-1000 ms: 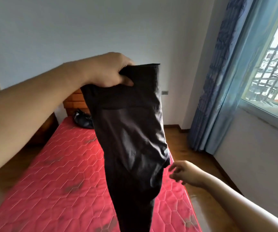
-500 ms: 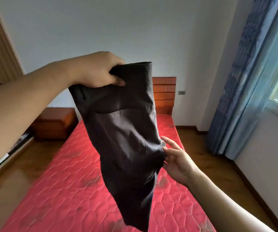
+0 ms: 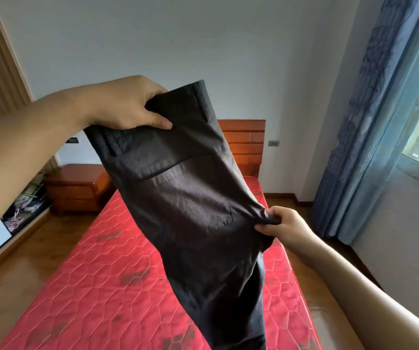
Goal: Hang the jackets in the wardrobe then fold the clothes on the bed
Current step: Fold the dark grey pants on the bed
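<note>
A pair of dark trousers (image 3: 193,198) hangs in the air above the red quilted mattress of the bed (image 3: 97,274). My left hand (image 3: 130,104) grips the waistband at the top, thumb pressed on the front of the fabric. My right hand (image 3: 282,224) pinches the cloth at the crotch seam on the right side and holds it out sideways. The trouser legs drop down past the bottom of the view, folded together.
A wooden headboard (image 3: 243,142) stands against the white wall. A wooden nightstand (image 3: 77,188) sits left of the bed. An open low shelf with shoes (image 3: 24,205) runs along the left wall. Blue curtains (image 3: 380,122) and a window are on the right.
My right hand rose from below the trousers and took hold of the crotch seam. The view swung left, bringing the headboard and nightstand into sight. The trousers now spread wider.
</note>
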`<state>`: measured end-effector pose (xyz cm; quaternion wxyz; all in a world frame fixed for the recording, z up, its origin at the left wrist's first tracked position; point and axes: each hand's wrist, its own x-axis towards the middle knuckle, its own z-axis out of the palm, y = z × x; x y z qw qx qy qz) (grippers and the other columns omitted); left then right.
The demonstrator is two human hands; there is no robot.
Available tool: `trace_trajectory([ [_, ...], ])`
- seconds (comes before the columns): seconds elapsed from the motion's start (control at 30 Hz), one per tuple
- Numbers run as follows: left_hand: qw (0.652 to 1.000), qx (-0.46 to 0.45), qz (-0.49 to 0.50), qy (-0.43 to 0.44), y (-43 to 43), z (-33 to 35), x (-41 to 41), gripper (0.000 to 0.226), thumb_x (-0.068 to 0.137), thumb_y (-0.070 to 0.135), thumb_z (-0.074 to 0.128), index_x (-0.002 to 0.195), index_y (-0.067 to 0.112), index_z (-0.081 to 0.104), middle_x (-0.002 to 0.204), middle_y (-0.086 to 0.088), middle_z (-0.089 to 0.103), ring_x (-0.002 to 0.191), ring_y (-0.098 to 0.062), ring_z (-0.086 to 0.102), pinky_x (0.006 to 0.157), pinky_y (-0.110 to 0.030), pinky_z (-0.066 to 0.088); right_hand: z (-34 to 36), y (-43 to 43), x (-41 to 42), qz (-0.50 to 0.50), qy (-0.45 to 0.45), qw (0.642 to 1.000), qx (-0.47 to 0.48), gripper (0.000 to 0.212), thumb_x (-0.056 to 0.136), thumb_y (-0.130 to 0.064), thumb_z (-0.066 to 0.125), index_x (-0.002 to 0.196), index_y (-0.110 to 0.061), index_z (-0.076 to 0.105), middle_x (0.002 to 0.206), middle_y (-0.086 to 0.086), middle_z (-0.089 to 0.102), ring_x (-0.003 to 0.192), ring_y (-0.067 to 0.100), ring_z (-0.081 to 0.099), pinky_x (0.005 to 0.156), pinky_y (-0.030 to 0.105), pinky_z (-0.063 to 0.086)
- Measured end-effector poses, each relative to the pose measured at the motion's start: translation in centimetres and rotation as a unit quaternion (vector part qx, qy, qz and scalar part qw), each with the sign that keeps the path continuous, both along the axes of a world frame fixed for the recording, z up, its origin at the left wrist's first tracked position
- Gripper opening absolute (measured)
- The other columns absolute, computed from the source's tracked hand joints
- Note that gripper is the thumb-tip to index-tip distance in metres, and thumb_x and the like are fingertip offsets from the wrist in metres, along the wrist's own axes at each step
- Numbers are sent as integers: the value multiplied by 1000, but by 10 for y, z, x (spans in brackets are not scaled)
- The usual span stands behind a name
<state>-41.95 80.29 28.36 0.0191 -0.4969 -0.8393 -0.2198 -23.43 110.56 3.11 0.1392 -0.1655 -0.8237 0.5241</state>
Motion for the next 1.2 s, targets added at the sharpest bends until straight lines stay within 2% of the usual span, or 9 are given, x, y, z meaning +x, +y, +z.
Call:
trace_trajectory([
  [0.07,1000,-10,-11,2,14,-4,8,22,84,32,80,104,37,71,98,24,75,88,3,71,79,-25,51,20,0,1,24,-38,988,144,32,71,-22,90,89,-20,64,102,1,64,95,18,62,84,34,51],
  [0.17,999,-29,-28,-6,38,-9,25,20,86,30,80,104,32,72,92,22,75,81,2,72,73,-23,53,68,-25,0,140,67,987,46,59,67,-44,87,116,-27,61,118,-2,71,113,16,67,94,30,54],
  [0.37,995,-88,-50,-16,68,-21,52,16,87,26,78,102,30,72,87,16,76,75,-1,72,70,-24,57,145,-55,-15,93,254,963,-1,27,80,-26,83,105,-24,73,102,3,78,97,22,75,87,43,62],
  [0.6,996,-73,-9,48,48,-5,47,10,84,30,81,88,27,72,79,9,73,70,-7,68,70,-40,56,28,-33,-4,155,50,985,51,9,88,-3,76,94,3,73,76,-5,67,72,6,60,70,32,52],
  [0.7,997,-62,4,44,37,0,42,11,84,30,81,82,32,70,76,16,72,67,-2,67,62,-31,47,-15,-22,7,176,-54,981,61,3,92,-6,72,93,-8,73,72,-3,68,66,8,64,71,40,58],
  [0.77,997,-64,7,39,33,-1,40,10,84,30,81,84,32,71,77,19,73,68,0,67,65,-31,50,-18,-21,8,191,-60,978,50,11,89,-21,75,98,-16,73,86,0,75,81,16,72,85,49,59],
  [0.87,997,-64,5,33,31,-5,39,11,84,31,81,92,29,73,83,15,75,73,-3,70,76,-37,57,-5,-28,7,216,-26,976,-6,51,79,-46,83,122,-27,65,120,-3,73,116,15,68,101,42,52],
  [1.07,998,-63,5,19,20,-4,38,15,84,31,80,98,31,74,87,16,76,75,-2,71,80,-38,59,-14,-27,9,173,-112,947,246,29,84,-15,75,109,-26,69,100,-8,72,94,16,67,90,41,54],
  [1.2,998,-59,-1,0,20,-11,41,13,85,30,80,96,33,74,86,19,76,75,1,71,75,-32,57,28,-33,10,205,-30,969,138,45,81,-30,84,121,-26,63,118,-6,71,113,15,66,102,39,51],
])
